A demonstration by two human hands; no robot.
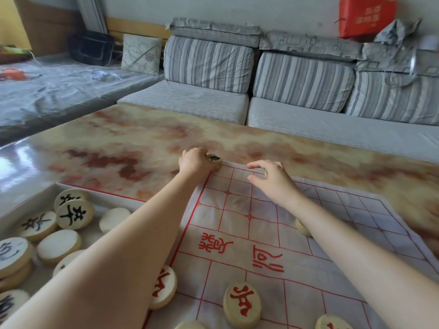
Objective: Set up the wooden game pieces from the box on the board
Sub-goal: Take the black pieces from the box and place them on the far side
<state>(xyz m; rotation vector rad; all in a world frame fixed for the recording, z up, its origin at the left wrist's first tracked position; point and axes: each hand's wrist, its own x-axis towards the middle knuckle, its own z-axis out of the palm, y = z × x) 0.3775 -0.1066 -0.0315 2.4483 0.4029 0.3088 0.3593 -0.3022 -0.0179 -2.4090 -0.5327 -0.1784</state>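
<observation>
At the fingertips of my outstretched left hand [193, 162] I pinch a black-lettered piece [213, 158] on the cloth board [237, 210] corner; my right hand [273, 179] arches beside it, grip unclear.

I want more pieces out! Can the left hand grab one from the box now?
Probably not yet: the left hand pinches a black-marked piece at the far corner of the board. Once free, the box beside that arm looks unblocked.

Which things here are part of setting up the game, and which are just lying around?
For the job: board, box, black-marked piece held by left hand, red-marked pieces on the board, loose pieces in the box.
Lying about: striped cushions, red bag, black bag.
</observation>
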